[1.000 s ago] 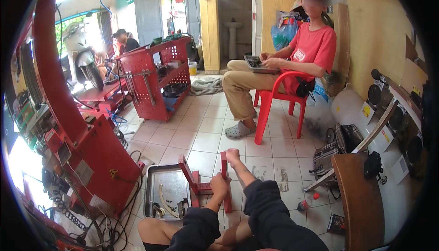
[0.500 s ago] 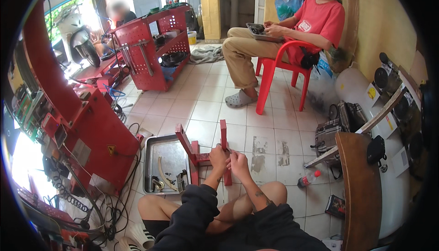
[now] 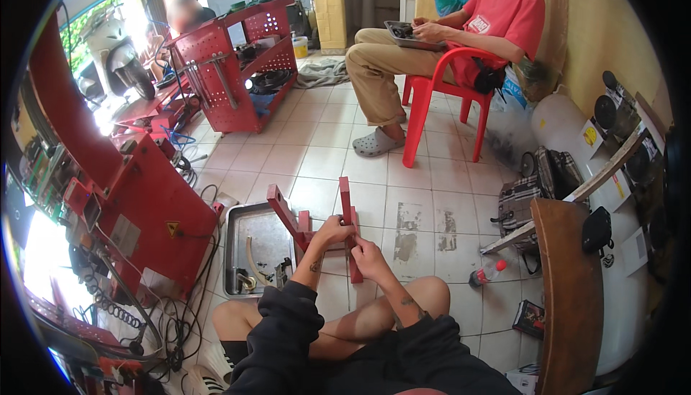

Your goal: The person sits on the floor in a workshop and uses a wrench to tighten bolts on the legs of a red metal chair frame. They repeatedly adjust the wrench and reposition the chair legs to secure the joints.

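Note:
A red metal stand (image 3: pixel 286 219) with two uprights rests on the tiled floor in front of my crossed legs. My left hand (image 3: pixel 335 231) is closed at its right upright, its fingers mostly hidden behind the back of the hand. Just to the right and nearer to me, my right hand (image 3: pixel 368 257) has its fingers curled and pinched beside the same upright. Whatever small thing lies between the fingers is too hidden to name. Left of the stand sits a shallow metal tray (image 3: pixel 268 224) holding a curved tan hose (image 3: pixel 251 257) and several small metal parts (image 3: pixel 282 273).
A red machine (image 3: pixel 147 219) with cables on the floor stands at left. Ahead are a perforated red tool cart (image 3: pixel 216 93) and a person on a red plastic chair (image 3: pixel 439 103) with a tray. At right are a bottle (image 3: pixel 488 273) and a brown curved panel (image 3: pixel 565 287).
My view has shifted slightly. My left hand has tilted over toward the right upright; the right hand stays beside it, fingers still curled.

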A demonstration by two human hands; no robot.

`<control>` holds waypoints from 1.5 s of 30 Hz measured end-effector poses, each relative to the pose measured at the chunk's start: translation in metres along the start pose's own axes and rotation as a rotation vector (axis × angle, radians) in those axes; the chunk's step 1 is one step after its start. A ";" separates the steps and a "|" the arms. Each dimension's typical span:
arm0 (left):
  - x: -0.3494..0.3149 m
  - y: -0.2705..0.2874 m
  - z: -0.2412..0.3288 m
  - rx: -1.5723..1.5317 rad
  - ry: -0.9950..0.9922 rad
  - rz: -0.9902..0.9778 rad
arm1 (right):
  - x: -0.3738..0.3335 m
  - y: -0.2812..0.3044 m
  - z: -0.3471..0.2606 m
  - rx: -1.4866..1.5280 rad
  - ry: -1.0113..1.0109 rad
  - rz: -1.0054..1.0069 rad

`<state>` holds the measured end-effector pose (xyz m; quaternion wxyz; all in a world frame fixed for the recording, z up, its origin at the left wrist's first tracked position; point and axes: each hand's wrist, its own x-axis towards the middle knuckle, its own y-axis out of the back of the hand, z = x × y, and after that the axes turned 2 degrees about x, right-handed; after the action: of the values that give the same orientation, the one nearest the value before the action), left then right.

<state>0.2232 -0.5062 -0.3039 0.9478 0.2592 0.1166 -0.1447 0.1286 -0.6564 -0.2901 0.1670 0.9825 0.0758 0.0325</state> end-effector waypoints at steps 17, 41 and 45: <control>-0.012 -0.049 0.025 0.199 0.019 0.625 | 0.003 0.004 0.054 0.094 0.090 -0.039; -0.002 -0.042 0.002 0.260 0.051 0.655 | 0.191 -0.009 0.028 0.505 -0.191 0.127; -0.001 -0.046 -0.002 0.246 0.007 0.707 | 0.114 0.012 -0.024 0.195 0.204 0.289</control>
<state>0.2069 -0.5425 -0.3261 0.9006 0.3958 0.0048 0.1794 0.2407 -0.6419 -0.2594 0.0561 0.9863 -0.0469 0.1477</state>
